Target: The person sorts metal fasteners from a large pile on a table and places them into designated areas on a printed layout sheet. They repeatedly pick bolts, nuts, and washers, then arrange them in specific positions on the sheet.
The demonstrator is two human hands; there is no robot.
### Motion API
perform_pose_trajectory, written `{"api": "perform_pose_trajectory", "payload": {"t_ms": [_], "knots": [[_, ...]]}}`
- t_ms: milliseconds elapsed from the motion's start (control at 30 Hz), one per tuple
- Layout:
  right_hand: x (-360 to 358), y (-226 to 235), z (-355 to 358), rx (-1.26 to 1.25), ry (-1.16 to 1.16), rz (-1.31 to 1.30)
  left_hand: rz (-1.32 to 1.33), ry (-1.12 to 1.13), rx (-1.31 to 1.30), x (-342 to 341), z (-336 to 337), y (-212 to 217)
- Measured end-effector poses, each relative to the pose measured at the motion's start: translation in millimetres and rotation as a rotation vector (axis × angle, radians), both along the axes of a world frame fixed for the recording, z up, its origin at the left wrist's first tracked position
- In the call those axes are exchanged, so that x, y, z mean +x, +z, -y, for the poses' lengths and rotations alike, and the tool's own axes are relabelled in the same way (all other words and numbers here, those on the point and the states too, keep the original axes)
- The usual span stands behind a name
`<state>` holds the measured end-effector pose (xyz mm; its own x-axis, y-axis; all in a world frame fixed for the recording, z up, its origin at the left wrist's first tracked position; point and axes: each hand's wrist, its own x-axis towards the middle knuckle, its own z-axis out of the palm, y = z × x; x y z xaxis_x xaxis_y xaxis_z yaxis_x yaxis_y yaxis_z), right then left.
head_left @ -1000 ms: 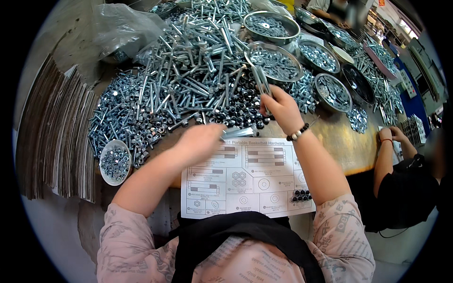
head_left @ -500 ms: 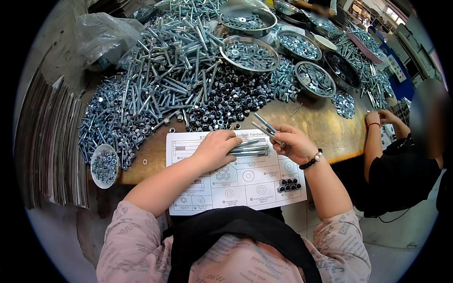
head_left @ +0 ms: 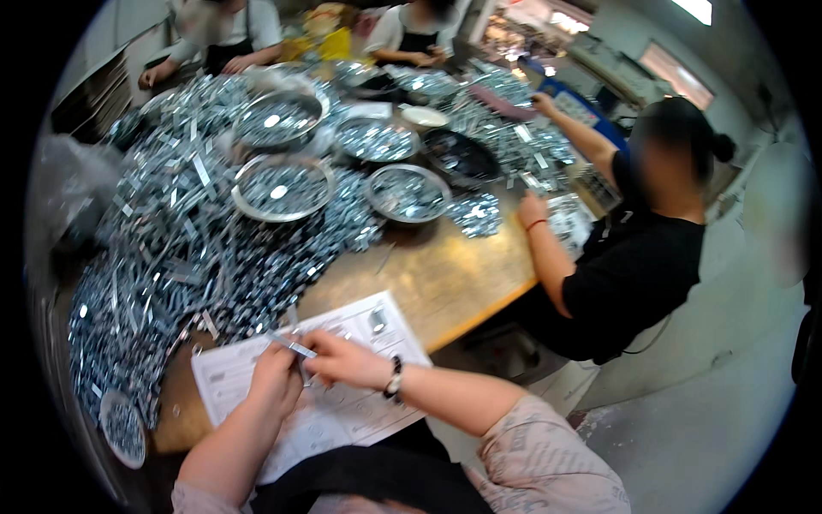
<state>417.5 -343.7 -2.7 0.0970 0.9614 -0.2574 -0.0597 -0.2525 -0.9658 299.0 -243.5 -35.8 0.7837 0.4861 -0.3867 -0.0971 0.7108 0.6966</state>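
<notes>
My two hands meet above a printed paper sheet [head_left: 402, 351] with line drawings, which lies at the table's near edge. My left hand [head_left: 272, 385] is closed, with its fingers around silvery metal bolts. From the right, my right hand [head_left: 347, 360] pinches the same slim bolts [head_left: 293, 344], whose ends stick out between the hands toward the upper left. Motion blur hides how many bolts there are and exactly where each finger sits. A small dark patch on the sheet, beyond my right hand, is too blurred to name.
A big heap of bolts and nuts [head_left: 171, 231] covers the table's left. Steel bowls of washers [head_left: 409, 195] stand behind, near a black bowl [head_left: 462, 156]. A small white bowl [head_left: 137, 458] sits at the near left. A co-worker in black [head_left: 634, 248] works at right; two more people are across.
The view has swung right and up, showing more people. My left hand has lifted from the bolts on the sheet, and my right hand has come in beside it; both now grip bolts.
</notes>
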Motion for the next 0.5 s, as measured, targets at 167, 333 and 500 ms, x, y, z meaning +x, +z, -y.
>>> {"api": "perform_pose_trajectory", "payload": {"t_ms": [167,333,500], "knots": [[4,23,16,0.128,-0.134,0.146,-0.031,0.039,0.510,-12,-19,10],[25,7,27,0.236,-0.411,0.035,-0.250,-0.073,1.682,-6,-24,7],[29,7,25,0.334,-0.510,-0.004,-0.256,-0.236,1.908,-7,-20,-16]]}}
